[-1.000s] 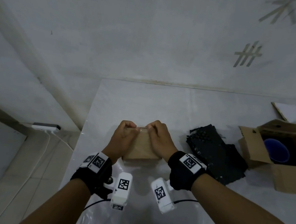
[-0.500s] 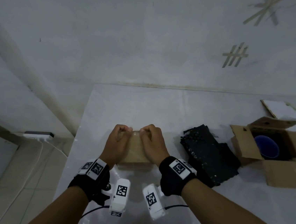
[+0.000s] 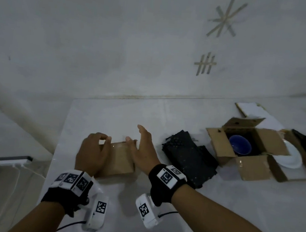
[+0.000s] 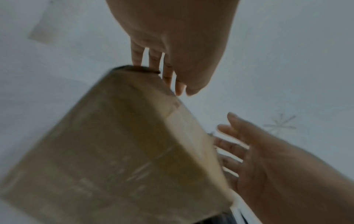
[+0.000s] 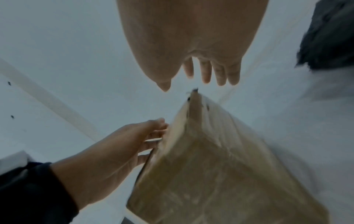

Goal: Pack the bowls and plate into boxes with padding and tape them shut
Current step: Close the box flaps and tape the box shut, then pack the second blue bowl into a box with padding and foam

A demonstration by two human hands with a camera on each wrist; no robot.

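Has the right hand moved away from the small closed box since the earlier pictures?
Yes. The right hand has opened and shifted rightward off the box top, toward the black padding.

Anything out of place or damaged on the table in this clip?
Mostly tidy. The white plate lies outside the open box holding the blue bowl, wedged against a flap. The black padding has ragged edges. The closed box looks intact.
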